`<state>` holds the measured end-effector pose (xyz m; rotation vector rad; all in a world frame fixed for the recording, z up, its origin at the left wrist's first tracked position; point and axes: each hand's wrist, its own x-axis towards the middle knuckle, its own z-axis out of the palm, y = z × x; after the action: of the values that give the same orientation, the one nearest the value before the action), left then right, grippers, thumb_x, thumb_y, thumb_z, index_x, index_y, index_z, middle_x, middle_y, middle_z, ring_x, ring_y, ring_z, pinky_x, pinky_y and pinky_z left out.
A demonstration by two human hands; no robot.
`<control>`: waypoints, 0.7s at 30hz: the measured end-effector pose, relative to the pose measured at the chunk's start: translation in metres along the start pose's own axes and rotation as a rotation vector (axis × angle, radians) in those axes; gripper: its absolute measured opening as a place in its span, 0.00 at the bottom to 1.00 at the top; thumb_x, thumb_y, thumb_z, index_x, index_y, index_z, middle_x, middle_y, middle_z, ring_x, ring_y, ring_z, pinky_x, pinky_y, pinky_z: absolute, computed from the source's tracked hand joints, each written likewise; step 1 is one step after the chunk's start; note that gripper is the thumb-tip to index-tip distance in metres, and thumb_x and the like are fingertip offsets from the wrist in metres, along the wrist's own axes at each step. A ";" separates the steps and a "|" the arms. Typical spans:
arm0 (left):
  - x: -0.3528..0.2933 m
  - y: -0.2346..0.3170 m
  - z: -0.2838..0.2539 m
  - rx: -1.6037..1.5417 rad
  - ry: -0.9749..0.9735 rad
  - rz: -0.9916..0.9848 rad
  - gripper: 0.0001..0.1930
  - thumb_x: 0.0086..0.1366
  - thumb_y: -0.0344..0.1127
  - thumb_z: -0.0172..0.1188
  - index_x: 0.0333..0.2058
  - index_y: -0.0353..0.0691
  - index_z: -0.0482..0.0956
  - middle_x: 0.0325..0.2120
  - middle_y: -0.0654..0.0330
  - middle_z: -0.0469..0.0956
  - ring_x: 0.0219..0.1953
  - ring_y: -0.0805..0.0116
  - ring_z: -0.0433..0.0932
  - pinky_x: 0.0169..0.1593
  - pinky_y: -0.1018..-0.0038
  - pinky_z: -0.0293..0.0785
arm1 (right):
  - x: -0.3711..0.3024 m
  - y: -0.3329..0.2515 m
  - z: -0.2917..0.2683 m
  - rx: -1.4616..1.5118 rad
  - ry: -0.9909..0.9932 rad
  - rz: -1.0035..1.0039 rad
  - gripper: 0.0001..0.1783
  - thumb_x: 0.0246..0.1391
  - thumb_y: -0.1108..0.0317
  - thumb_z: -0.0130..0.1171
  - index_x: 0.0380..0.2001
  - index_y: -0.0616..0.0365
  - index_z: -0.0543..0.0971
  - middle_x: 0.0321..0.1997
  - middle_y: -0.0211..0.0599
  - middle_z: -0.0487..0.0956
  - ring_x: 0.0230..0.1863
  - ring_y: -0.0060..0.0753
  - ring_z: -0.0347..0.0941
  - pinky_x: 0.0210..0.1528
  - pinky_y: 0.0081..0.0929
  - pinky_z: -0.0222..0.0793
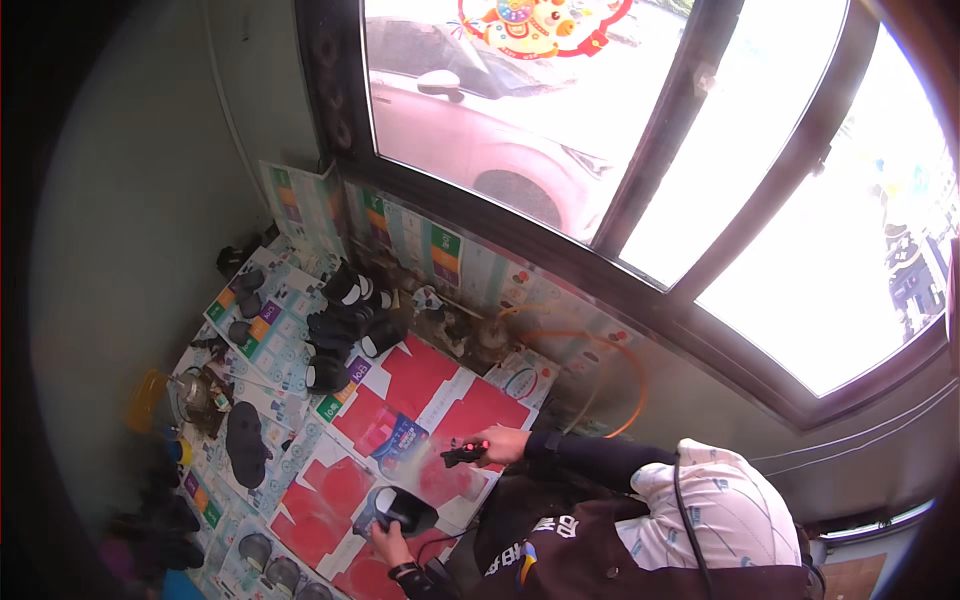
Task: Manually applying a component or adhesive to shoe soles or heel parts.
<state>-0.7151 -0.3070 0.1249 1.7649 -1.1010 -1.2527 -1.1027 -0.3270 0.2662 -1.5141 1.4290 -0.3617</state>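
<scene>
My left hand [392,547] grips a black shoe [412,508] with a pale patch inside its opening, low over the red-printed sheet. My right hand [506,446] is closed round a small black spray gun [462,454] with red parts. Its nozzle end faces left, above and a little right of the shoe. A whitish haze hangs between the gun and the shoe. Beneath both hands lies the red and white printed sheet [459,412], with a blue packet [402,440] on it.
Several black shoes [382,335] cluster at the far side of the paper-covered work surface. A dark sole-shaped piece [246,446] lies left, near a metal container [188,398]. An orange hose [640,385] loops below the window frame [640,275]. More dark rounded pieces [284,573] sit near the front edge.
</scene>
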 end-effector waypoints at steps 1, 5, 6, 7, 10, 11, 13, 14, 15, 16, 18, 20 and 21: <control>-0.025 -0.010 0.000 -0.164 0.034 -0.037 0.17 0.55 0.28 0.59 0.43 0.26 0.74 0.39 0.54 0.78 0.39 0.62 0.76 0.49 0.66 0.73 | 0.006 -0.001 -0.001 -0.011 -0.041 0.013 0.25 0.39 0.67 0.64 0.46 0.59 0.78 0.33 0.45 0.83 0.37 0.50 0.80 0.41 0.47 0.73; -0.089 -0.032 -0.005 -0.132 0.112 -0.114 0.18 0.56 0.28 0.60 0.45 0.28 0.74 0.42 0.52 0.78 0.40 0.61 0.77 0.48 0.65 0.74 | 0.028 -0.007 -0.002 0.163 -0.109 0.073 0.25 0.36 0.69 0.63 0.44 0.59 0.79 0.32 0.47 0.82 0.33 0.48 0.80 0.33 0.44 0.73; -0.102 -0.035 -0.003 -0.106 0.130 -0.141 0.19 0.55 0.30 0.61 0.46 0.29 0.74 0.42 0.52 0.78 0.41 0.60 0.77 0.48 0.65 0.74 | 0.030 -0.006 -0.003 0.167 -0.127 0.071 0.24 0.35 0.70 0.63 0.43 0.59 0.79 0.30 0.47 0.82 0.31 0.47 0.80 0.30 0.43 0.73; -0.113 -0.036 -0.001 -0.075 0.145 -0.164 0.20 0.55 0.31 0.62 0.47 0.30 0.74 0.43 0.51 0.78 0.42 0.59 0.77 0.48 0.64 0.74 | 0.030 -0.005 -0.005 0.174 -0.139 0.072 0.23 0.34 0.71 0.63 0.41 0.59 0.80 0.29 0.46 0.82 0.29 0.46 0.80 0.27 0.42 0.72; -0.133 -0.033 0.004 0.023 0.177 -0.185 0.23 0.54 0.34 0.64 0.48 0.33 0.75 0.44 0.49 0.77 0.44 0.56 0.76 0.49 0.62 0.74 | 0.023 0.003 -0.013 0.170 -0.133 0.068 0.18 0.37 0.71 0.60 0.37 0.59 0.81 0.25 0.45 0.81 0.26 0.44 0.80 0.23 0.41 0.73; -0.134 -0.030 0.007 0.053 0.183 -0.184 0.23 0.54 0.35 0.65 0.49 0.34 0.75 0.45 0.49 0.77 0.45 0.55 0.76 0.49 0.61 0.74 | 0.018 0.007 -0.016 0.176 -0.130 0.058 0.16 0.37 0.71 0.59 0.36 0.59 0.81 0.25 0.44 0.81 0.26 0.44 0.80 0.22 0.41 0.73; -0.135 -0.022 0.008 0.108 0.185 -0.166 0.25 0.53 0.37 0.66 0.50 0.36 0.75 0.46 0.48 0.77 0.46 0.53 0.76 0.50 0.60 0.74 | 0.009 0.016 -0.021 0.206 -0.065 0.042 0.15 0.39 0.71 0.58 0.35 0.59 0.82 0.24 0.43 0.81 0.24 0.43 0.80 0.21 0.40 0.74; -0.134 -0.017 0.005 0.141 0.179 -0.149 0.26 0.53 0.38 0.67 0.51 0.37 0.75 0.46 0.47 0.76 0.47 0.52 0.76 0.50 0.59 0.74 | 0.006 0.023 -0.024 0.214 -0.062 0.035 0.15 0.40 0.71 0.57 0.35 0.60 0.81 0.24 0.44 0.81 0.23 0.44 0.80 0.21 0.41 0.74; -0.132 -0.012 0.005 0.176 0.168 -0.121 0.27 0.52 0.40 0.68 0.51 0.38 0.76 0.47 0.47 0.76 0.47 0.51 0.75 0.50 0.58 0.74 | 0.003 0.029 -0.025 0.222 -0.065 0.034 0.15 0.40 0.71 0.57 0.35 0.60 0.81 0.24 0.44 0.81 0.22 0.44 0.80 0.21 0.41 0.74; -0.128 -0.006 0.002 0.224 0.148 -0.080 0.28 0.52 0.41 0.69 0.52 0.39 0.76 0.47 0.46 0.76 0.48 0.50 0.75 0.51 0.58 0.74 | 0.002 0.036 -0.026 0.227 -0.056 0.040 0.15 0.40 0.71 0.56 0.35 0.61 0.81 0.24 0.45 0.81 0.21 0.44 0.80 0.22 0.42 0.75; -0.119 0.008 0.000 0.330 0.087 0.024 0.30 0.51 0.43 0.70 0.53 0.41 0.76 0.48 0.45 0.76 0.49 0.48 0.75 0.51 0.56 0.74 | 0.000 0.053 -0.025 0.230 0.037 0.003 0.15 0.40 0.71 0.56 0.35 0.61 0.82 0.25 0.45 0.81 0.22 0.44 0.80 0.23 0.42 0.76; -0.107 0.025 0.004 0.758 -0.024 0.268 0.31 0.47 0.39 0.72 0.53 0.48 0.74 0.49 0.39 0.75 0.54 0.38 0.73 0.59 0.52 0.68 | 0.000 0.068 -0.021 0.235 0.114 -0.017 0.15 0.40 0.71 0.56 0.35 0.61 0.82 0.25 0.46 0.82 0.22 0.45 0.81 0.24 0.42 0.76; -0.103 0.034 0.010 0.770 -0.047 0.293 0.31 0.47 0.39 0.72 0.53 0.48 0.74 0.49 0.39 0.75 0.54 0.38 0.73 0.59 0.52 0.68 | -0.001 0.075 -0.020 0.206 0.176 -0.062 0.15 0.40 0.71 0.58 0.35 0.61 0.82 0.26 0.47 0.82 0.24 0.45 0.81 0.26 0.43 0.77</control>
<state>-0.7506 -0.2265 0.1899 1.9912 -1.9677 -0.7281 -1.1627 -0.3219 0.2165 -1.3872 1.4342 -0.6739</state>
